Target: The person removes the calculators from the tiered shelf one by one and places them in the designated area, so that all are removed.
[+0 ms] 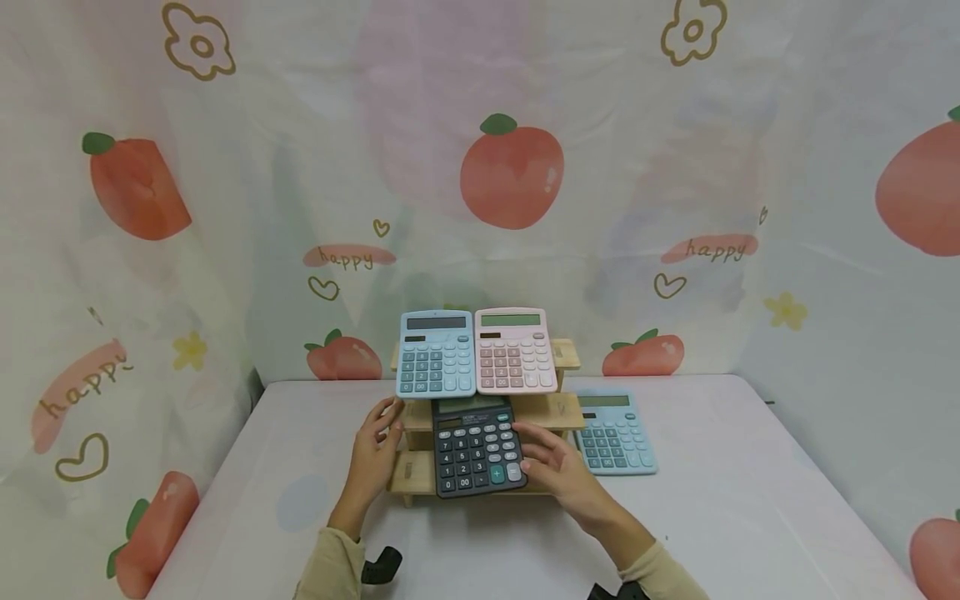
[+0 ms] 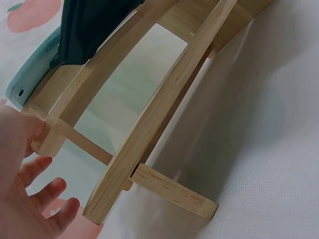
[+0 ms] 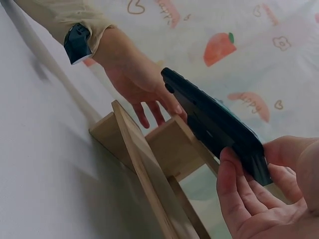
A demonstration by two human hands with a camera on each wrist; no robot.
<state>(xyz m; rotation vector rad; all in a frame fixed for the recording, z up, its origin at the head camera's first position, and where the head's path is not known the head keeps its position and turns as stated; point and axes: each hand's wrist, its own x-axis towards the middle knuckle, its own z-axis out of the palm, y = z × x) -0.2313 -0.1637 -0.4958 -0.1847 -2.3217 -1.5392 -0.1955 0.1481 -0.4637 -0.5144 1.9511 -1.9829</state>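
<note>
A black calculator [image 1: 480, 454] leans on the wooden tiered stand [image 1: 412, 472], tilted face up toward the head camera. My right hand [image 1: 558, 467] pinches its right edge between thumb and fingers. In the right wrist view, those fingers [image 3: 234, 184] lie along the calculator's back. My left hand [image 1: 375, 454] is at the stand's left side. Its fingertips touch the end of the middle board [image 2: 50, 139], while the other fingers are spread loosely below. A blue calculator [image 1: 437, 354] and a pink calculator [image 1: 516, 350] stand side by side on the stand's upper tier.
Another blue calculator [image 1: 617, 433] is on the white table [image 1: 750, 500], behind and right of the stand. A fruit-patterned cloth [image 1: 420, 108] hangs around the table's back and sides. Black bands show near both sleeves.
</note>
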